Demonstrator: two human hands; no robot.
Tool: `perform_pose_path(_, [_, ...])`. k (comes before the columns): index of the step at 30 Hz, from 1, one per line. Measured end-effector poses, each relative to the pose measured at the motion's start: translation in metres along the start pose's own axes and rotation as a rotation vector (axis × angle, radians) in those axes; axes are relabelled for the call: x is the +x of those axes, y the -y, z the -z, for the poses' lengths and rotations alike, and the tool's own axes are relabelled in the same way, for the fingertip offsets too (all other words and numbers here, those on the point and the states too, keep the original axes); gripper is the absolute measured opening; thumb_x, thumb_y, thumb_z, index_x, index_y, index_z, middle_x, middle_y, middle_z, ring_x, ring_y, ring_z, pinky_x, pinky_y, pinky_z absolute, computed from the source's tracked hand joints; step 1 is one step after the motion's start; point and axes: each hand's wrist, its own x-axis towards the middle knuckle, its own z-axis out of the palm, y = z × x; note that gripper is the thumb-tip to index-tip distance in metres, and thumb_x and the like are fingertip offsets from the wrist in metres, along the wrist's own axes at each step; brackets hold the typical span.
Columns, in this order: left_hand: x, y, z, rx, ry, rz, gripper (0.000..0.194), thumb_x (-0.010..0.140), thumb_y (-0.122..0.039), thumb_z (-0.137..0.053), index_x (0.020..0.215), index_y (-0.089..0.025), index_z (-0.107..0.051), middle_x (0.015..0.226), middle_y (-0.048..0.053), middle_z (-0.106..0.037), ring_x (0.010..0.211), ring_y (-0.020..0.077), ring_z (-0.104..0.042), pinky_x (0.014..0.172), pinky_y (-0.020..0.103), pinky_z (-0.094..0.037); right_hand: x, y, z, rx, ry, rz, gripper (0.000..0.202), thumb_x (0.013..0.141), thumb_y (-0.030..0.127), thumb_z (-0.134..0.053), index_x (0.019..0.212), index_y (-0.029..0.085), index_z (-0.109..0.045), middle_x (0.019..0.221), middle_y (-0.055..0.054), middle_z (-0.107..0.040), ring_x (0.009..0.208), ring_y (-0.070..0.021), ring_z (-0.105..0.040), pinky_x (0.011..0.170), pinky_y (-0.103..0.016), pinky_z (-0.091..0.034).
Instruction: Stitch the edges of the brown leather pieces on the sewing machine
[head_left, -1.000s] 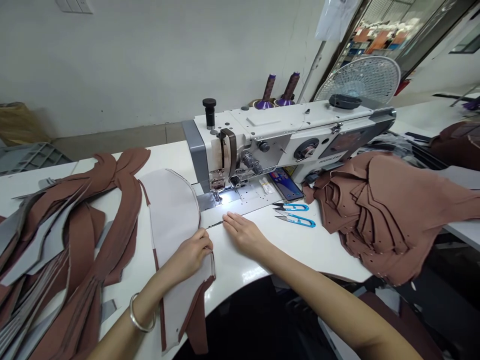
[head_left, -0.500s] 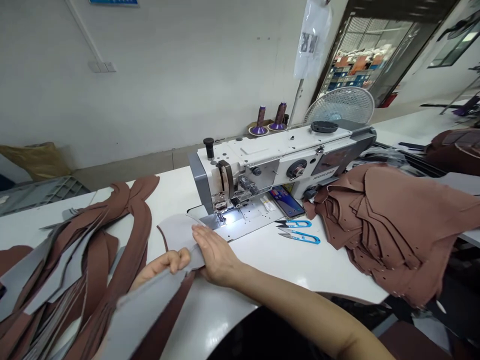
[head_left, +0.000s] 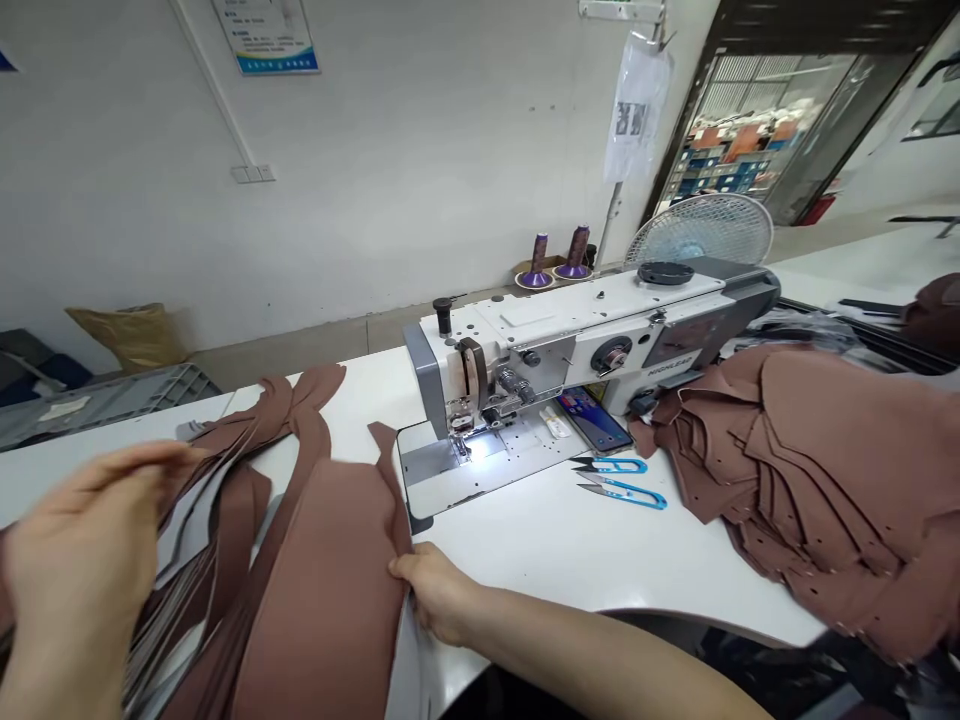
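Observation:
My right hand point(head_left: 439, 592) pinches the right edge of a large brown piece point(head_left: 330, 590), which lies brown side up left of the sewing machine point(head_left: 570, 335). A narrow brown strip point(head_left: 391, 475) runs along that edge beside the machine's lit needle plate. At the left, my left hand point(head_left: 97, 540) is raised and blurred, near the heap of long brown and grey strips point(head_left: 247, 500); its fingertips are smeared, and whether they hold anything is unclear.
Two blue thread snips point(head_left: 626, 492) lie right of the needle area, near a phone point(head_left: 596, 420). Stacked brown pieces point(head_left: 832, 460) cover the right side. Behind the machine stand thread cones point(head_left: 537, 265) and a fan point(head_left: 705, 232).
The piece has gone from grey side up to brown side up. My left hand has let go of it and moved left; my right hand has shifted down along its edge. The view has shifted.

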Motion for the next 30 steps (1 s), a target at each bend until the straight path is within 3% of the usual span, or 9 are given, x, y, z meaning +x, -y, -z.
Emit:
perform_pose_path(3, [-0.040, 0.029, -0.039, 0.437, 0.739, -0.033, 0.023, 0.081, -0.030, -0.055, 0.091, -0.022, -0.074, 0.103, 0.004, -0.075, 0.101, 0.0240, -0.067, 0.100, 0.042, -0.051, 0.005, -0.024, -0.003, -0.044, 0.070, -0.046, 0.011, 0.085, 0.017, -0.044, 0.096, 0.017, -0.048, 0.070, 0.003, -0.054, 0.045, -0.0114, -0.046, 0.042, -0.021, -0.038])
perform_pose_path(6, [-0.090, 0.065, -0.083, 0.804, 0.966, -0.185, 0.046, 0.079, -0.007, -0.042, 0.118, -0.011, -0.066, 0.131, 0.016, -0.062, 0.123, 0.0282, -0.057, 0.107, 0.046, -0.044, -0.007, -0.043, -0.003, -0.135, 0.136, -0.056, 0.010, 0.090, 0.020, -0.043, 0.087, 0.016, -0.052, 0.064, 0.002, -0.054, 0.047, -0.0124, -0.049, 0.043, -0.021, -0.040])
perform_pose_path(9, [-0.123, 0.087, -0.104, 0.898, 0.933, -0.261, 0.054, 0.080, -0.001, -0.034, 0.129, -0.006, -0.058, 0.139, 0.021, -0.053, 0.129, 0.0335, -0.049, 0.105, 0.053, -0.042, -0.024, -0.047, 0.017, -0.480, 0.204, 0.097, 0.025, 0.089, 0.031, -0.058, 0.070, 0.016, -0.055, 0.057, 0.000, -0.055, 0.051, -0.0160, -0.055, 0.051, -0.025, -0.045])
perform_pose_path(14, [-0.127, 0.091, -0.095, 0.694, 0.894, -0.256, 0.051, 0.081, -0.002, -0.036, 0.126, -0.008, -0.058, 0.134, 0.021, -0.055, 0.123, 0.0324, -0.050, 0.103, 0.056, -0.041, -0.023, -0.020, 0.069, -1.686, -0.091, 0.902, 0.013, 0.087, 0.011, -0.055, 0.095, 0.010, -0.065, 0.089, -0.013, -0.069, 0.081, -0.0271, -0.068, 0.072, -0.035, -0.054])
perform_pose_path(19, [-0.126, 0.085, -0.084, 0.490, 0.864, -0.204, 0.037, 0.078, -0.005, -0.048, 0.104, -0.018, -0.070, 0.114, 0.009, -0.069, 0.109, 0.0205, -0.059, 0.103, 0.036, -0.045, 0.042, 0.007, 0.077, -1.842, -0.169, 1.682, 0.039, 0.086, 0.007, -0.050, 0.123, 0.004, -0.059, 0.130, -0.018, -0.058, 0.125, -0.0312, -0.052, 0.101, -0.042, -0.047])
perform_pose_path(22, [-0.123, 0.078, -0.075, 0.451, 0.935, -0.242, 0.030, 0.075, -0.008, -0.055, 0.096, -0.018, -0.074, 0.107, 0.007, -0.073, 0.104, 0.0192, -0.062, 0.101, 0.030, -0.047, 0.075, 0.007, 0.062, -1.937, -0.177, 1.775, 0.036, 0.080, 0.010, -0.054, 0.114, 0.001, -0.065, 0.115, -0.023, -0.065, 0.109, -0.0352, -0.062, 0.090, -0.046, -0.054])
perform_pose_path(25, [-0.100, 0.067, -0.043, 0.437, 0.920, -0.181, 0.032, 0.078, -0.012, -0.054, 0.101, -0.023, -0.074, 0.105, 0.004, -0.075, 0.099, 0.0180, -0.067, 0.095, 0.029, -0.050, 0.085, 0.001, 0.057, -2.048, -0.169, 1.752, 0.037, 0.073, 0.009, -0.057, 0.107, 0.000, -0.069, 0.108, -0.028, -0.066, 0.099, -0.0397, -0.065, 0.079, -0.049, -0.057])
perform_pose_path(28, [-0.056, 0.064, 0.023, 0.761, 0.414, -0.040, 0.030, 0.086, -0.028, -0.049, 0.107, -0.029, -0.071, 0.111, -0.001, -0.073, 0.102, 0.0157, -0.066, 0.094, 0.026, -0.050, 0.083, -0.001, 0.067, -1.993, -0.162, 1.767, 0.037, 0.074, 0.008, -0.056, 0.107, 0.002, -0.070, 0.110, -0.025, -0.066, 0.101, -0.0372, -0.066, 0.079, -0.045, -0.059])
perform_pose_path(30, [-0.026, 0.075, 0.076, 0.914, 0.179, 0.040, 0.043, 0.092, -0.030, -0.033, 0.120, -0.018, -0.064, 0.126, 0.010, -0.065, 0.117, 0.0214, -0.059, 0.105, 0.035, -0.044, 0.079, 0.001, 0.079, -1.910, -0.156, 1.785, 0.041, 0.078, 0.007, -0.051, 0.115, 0.006, -0.068, 0.118, -0.020, -0.065, 0.110, -0.0332, -0.063, 0.086, -0.041, -0.059])
